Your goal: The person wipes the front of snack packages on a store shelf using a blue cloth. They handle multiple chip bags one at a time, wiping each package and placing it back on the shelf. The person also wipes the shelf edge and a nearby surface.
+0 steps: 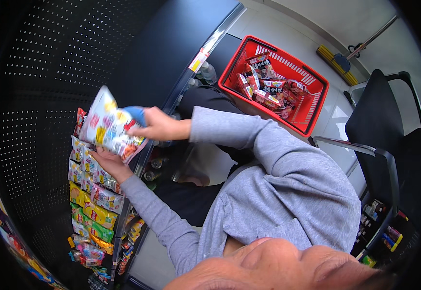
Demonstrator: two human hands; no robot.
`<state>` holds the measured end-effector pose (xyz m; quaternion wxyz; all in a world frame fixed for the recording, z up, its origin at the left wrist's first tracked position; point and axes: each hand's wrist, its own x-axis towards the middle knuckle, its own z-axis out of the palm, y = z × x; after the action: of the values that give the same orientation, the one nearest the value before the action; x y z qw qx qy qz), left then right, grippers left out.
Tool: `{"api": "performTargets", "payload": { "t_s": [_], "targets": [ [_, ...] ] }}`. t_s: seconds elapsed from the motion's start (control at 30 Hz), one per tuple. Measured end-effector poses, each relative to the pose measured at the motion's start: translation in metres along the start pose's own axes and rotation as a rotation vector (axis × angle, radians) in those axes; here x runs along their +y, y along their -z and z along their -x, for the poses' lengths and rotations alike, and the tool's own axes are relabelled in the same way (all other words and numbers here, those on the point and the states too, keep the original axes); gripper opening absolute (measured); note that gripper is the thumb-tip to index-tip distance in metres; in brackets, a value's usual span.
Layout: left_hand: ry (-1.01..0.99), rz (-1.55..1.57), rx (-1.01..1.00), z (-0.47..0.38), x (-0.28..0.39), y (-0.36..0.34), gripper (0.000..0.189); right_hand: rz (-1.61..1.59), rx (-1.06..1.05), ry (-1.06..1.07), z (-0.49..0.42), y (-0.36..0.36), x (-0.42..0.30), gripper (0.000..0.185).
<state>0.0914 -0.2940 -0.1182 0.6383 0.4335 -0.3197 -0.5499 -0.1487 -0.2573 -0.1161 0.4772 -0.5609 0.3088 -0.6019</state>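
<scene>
A white snack bag (105,125) with colourful print is tilted above the shelf, slightly blurred. My left hand (110,161) holds its lower edge from beneath, with part of the fingers hidden. My right hand (161,125) grips a blurred blue cloth-like piece (136,114) against the bag's right side, its thumb over the printed face. Below the held bag, similar white snack bags (87,161) stand in rows on the shelf. Yellow snack bags (99,214) and green snack bags (98,230) follow further down, and a red packet (80,121) stands behind the held bag.
A red shopping basket (321,105) with several dark-red packets rests on the floor. Bottles (207,72) and cans (150,176) stand on a lower level, below the metal shelf edge (185,81). A black chair (374,105) and a yellow mop (337,65) are at the right.
</scene>
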Motion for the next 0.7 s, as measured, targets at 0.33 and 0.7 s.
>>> {"api": "performTargets", "payload": {
  "t_s": [0.33, 0.7],
  "targets": [
    [0.143, 0.113, -0.134, -0.007, -0.006, 0.032, 0.035, 0.083, 0.754, -0.155, 0.096, 0.235, -0.013, 0.040],
    [0.177, -0.052, -0.049, -0.009, -0.015, 0.031, 0.027, 1.183, 0.756, -0.722, 0.200, 0.442, 0.121, 0.053]
  ]
}}
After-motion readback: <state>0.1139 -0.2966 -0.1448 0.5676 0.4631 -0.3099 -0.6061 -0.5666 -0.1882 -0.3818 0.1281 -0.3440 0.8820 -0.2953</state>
